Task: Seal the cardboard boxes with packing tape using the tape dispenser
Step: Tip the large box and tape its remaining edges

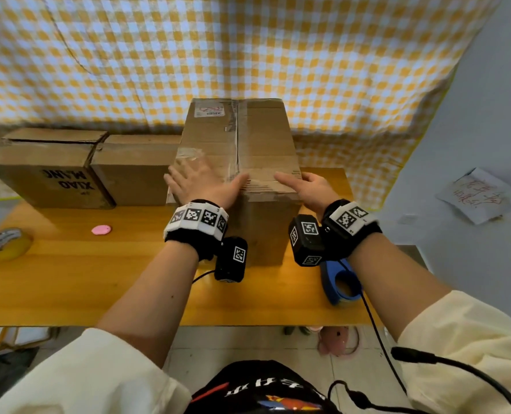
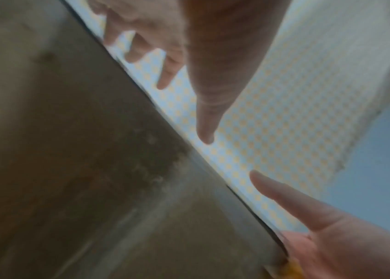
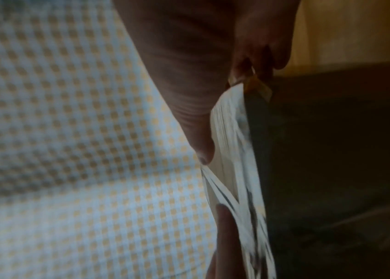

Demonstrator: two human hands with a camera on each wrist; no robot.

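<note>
A tall cardboard box (image 1: 248,138) stands on the wooden table (image 1: 84,282), with clear tape (image 1: 257,182) across the front of its top. My left hand (image 1: 200,182) lies flat on the top's front left, fingers spread. My right hand (image 1: 305,186) sits at the front right corner, thumb stretched along the taped top and fingers over the side edge. In the right wrist view the thumb (image 3: 201,139) presses the glossy tape (image 3: 234,151). The left wrist view shows the box face (image 2: 69,151) and my straight left thumb (image 2: 208,113). The blue tape dispenser (image 1: 342,283) lies on the table under my right forearm.
Two more cardboard boxes (image 1: 48,168) (image 1: 134,168) stand at the back left. A yellowish tape roll (image 1: 7,243) and a small pink object (image 1: 101,230) lie on the table's left part. A checked cloth (image 1: 248,49) hangs behind. The table's front edge is close to my body.
</note>
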